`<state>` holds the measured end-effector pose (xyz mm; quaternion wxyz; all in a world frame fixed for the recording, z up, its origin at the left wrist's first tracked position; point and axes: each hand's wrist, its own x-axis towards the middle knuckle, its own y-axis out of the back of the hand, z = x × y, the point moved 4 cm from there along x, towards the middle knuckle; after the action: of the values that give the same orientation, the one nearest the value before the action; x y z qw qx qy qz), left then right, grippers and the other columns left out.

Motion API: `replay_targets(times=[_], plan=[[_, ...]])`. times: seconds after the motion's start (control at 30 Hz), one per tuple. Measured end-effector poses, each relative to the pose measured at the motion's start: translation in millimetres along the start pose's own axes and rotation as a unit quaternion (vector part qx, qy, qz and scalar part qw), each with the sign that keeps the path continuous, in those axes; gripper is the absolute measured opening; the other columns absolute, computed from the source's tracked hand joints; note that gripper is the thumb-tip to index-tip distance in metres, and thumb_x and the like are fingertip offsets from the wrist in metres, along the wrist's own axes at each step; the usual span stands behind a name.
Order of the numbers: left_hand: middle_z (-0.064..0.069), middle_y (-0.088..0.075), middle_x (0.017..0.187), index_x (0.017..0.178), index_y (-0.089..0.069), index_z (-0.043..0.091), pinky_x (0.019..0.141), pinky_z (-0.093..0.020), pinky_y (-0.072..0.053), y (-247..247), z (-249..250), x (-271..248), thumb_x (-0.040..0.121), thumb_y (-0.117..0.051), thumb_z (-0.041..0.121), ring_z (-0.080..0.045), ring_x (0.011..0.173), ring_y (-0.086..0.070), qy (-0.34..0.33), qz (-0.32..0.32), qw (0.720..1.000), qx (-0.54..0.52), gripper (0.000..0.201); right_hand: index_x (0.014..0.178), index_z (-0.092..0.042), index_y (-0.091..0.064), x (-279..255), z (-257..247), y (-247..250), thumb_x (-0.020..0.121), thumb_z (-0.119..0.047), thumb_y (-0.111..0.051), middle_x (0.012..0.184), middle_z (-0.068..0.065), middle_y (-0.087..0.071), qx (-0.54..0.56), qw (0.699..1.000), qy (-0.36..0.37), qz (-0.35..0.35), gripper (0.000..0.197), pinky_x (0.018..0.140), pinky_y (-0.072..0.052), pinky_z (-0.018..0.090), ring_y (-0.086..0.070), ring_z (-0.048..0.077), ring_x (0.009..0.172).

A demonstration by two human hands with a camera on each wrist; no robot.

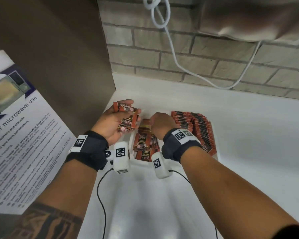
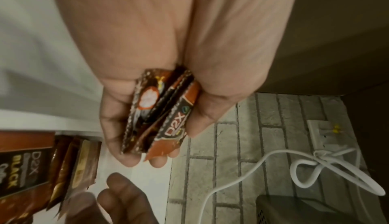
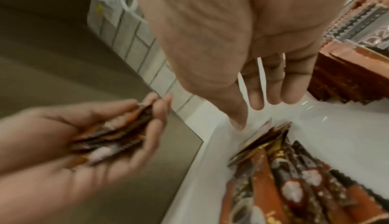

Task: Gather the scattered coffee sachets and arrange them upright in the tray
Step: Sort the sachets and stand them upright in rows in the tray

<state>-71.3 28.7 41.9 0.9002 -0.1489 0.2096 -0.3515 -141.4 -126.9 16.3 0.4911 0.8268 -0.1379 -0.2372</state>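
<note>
The white tabletop (image 1: 248,135) carries a shallow white tray (image 1: 216,153) just under the right hand (image 1: 161,125), and a long row of sachets (image 1: 195,128) stands upright in it on that hand's outer side. Between the two hands a looser pile of sachets (image 1: 144,144) lies flat and leaning, partly fanned. The left hand (image 1: 110,123) is turned palm up with its fingers curled round a small bundle of sachets (image 2: 162,116), a few packets pressed edge to edge. The right hand hovers over the pile with fingers straight and spread, thumb pointing down toward the top packet; it grips nothing. A white cable (image 1: 179,66) hangs along the brick wall beyond both hands. The likely trouble is the slick packets: the bundle sits loosely and could slide out of the left hand if it tips, and a reach into the leaning pile could push it flat or knock the neat row over.
</note>
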Motion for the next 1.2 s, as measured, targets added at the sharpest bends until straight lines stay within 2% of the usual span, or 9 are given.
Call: replay_targets(times=[0.2, 0.27, 0.37, 0.47, 0.57, 0.77, 0.87, 1.03, 1.2], plan=[[-0.021, -0.068, 0.115, 0.133, -0.054, 0.013, 0.084, -0.045, -0.055, 8, 5, -2, 0.096, -0.053, -0.002, -0.032, 0.090, -0.068, -0.001, 0.000, 1.000, -0.011, 0.040, 0.137, -0.010, -0.055, 31, -5, -14, 0.092, -0.014, -0.059, 0.139, 0.009, -0.058, -0.103, 0.993, 0.032, -0.052, 0.045, 0.101, -0.049, 0.035, -0.057, 0.029, 0.124], [-0.020, -0.069, 0.113, 0.136, -0.053, 0.011, 0.085, -0.045, -0.055, 10, 5, -3, 0.097, -0.052, -0.002, -0.032, 0.090, -0.069, 0.001, 0.003, 1.000, -0.008, 0.041, 0.132, -0.009, -0.059, 35, -8, -16, 0.092, -0.017, -0.061, 0.133, 0.010, -0.062, -0.136, 0.988, 0.050, -0.058, 0.041, 0.095, -0.051, 0.033, -0.061, 0.028, 0.118], [-0.019, -0.070, 0.113, 0.137, -0.053, 0.010, 0.081, -0.043, -0.057, 11, 6, -3, 0.097, -0.052, -0.002, -0.031, 0.089, -0.071, 0.003, -0.001, 1.000, -0.006, 0.042, 0.111, -0.009, -0.070, 36, -11, -17, 0.090, -0.017, -0.063, 0.107, 0.008, -0.071, -0.176, 0.980, 0.064, -0.063, 0.024, 0.071, -0.046, 0.029, -0.062, 0.024, 0.085], [-0.019, -0.069, 0.115, 0.138, -0.052, 0.010, 0.078, -0.041, -0.059, 13, 7, -2, 0.097, -0.052, -0.001, -0.030, 0.089, -0.070, 0.003, -0.002, 1.000, -0.009, 0.042, 0.106, -0.009, -0.073, 34, -12, -11, 0.093, -0.015, -0.056, 0.102, 0.005, -0.071, -0.196, 0.976, 0.071, -0.063, 0.022, 0.071, -0.049, 0.029, -0.062, 0.023, 0.084], [-0.019, -0.068, 0.115, 0.138, -0.052, 0.010, 0.075, -0.040, -0.059, 16, 6, 0, 0.097, -0.053, -0.001, -0.030, 0.089, -0.069, 0.001, 0.002, 1.000, -0.012, 0.043, 0.112, -0.018, -0.075, 28, -8, 6, 0.093, -0.011, -0.053, 0.115, 0.000, -0.071, -0.133, 0.988, 0.067, -0.031, 0.030, 0.079, -0.050, 0.026, -0.065, 0.024, 0.102], [-0.016, -0.068, 0.115, 0.126, -0.061, 0.018, 0.079, -0.041, -0.057, 7, -1, 5, 0.096, -0.057, 0.002, -0.031, 0.094, -0.067, -0.003, 0.016, 1.000, -0.001, 0.035, 0.098, -0.020, -0.075, 0, 12, 58, 0.094, -0.017, -0.059, 0.096, -0.001, -0.074, 0.155, 0.983, 0.005, 0.097, 0.017, 0.068, -0.046, 0.022, -0.063, 0.016, 0.086], [-0.017, -0.069, 0.114, 0.125, -0.060, 0.017, 0.078, -0.041, -0.058, -11, -4, 5, 0.095, -0.058, 0.002, -0.031, 0.093, -0.067, -0.003, 0.005, 1.000, 0.002, 0.034, 0.095, -0.018, -0.073, -23, 23, 73, 0.092, -0.017, -0.067, 0.083, 0.001, -0.076, 0.305, 0.947, -0.010, 0.096, 0.007, 0.067, -0.052, 0.025, -0.068, 0.010, 0.073], [-0.026, -0.061, 0.130, 0.137, -0.053, 0.008, 0.084, -0.048, -0.057, -54, -14, -2, 0.086, -0.066, 0.009, -0.042, 0.110, -0.062, -0.004, -0.046, 0.999, 0.003, 0.052, 0.099, -0.012, -0.074, -59, 42, 86, 0.090, -0.014, -0.071, 0.069, -0.004, -0.067, 0.391, 0.917, -0.023, 0.082, 0.010, 0.060, -0.047, 0.022, -0.059, 0.008, 0.061], [-0.028, -0.062, 0.126, 0.135, -0.054, 0.003, 0.081, -0.046, -0.057, -94, -19, -8, 0.090, -0.063, -0.001, -0.038, 0.104, -0.064, -0.038, -0.078, 0.995, 0.048, 0.046, 0.107, -0.007, -0.066, -90, 51, 94, 0.089, -0.009, -0.072, 0.079, 0.004, -0.070, 0.437, 0.898, -0.028, 0.042, 0.018, 0.051, -0.050, 0.021, -0.064, 0.013, 0.059]])
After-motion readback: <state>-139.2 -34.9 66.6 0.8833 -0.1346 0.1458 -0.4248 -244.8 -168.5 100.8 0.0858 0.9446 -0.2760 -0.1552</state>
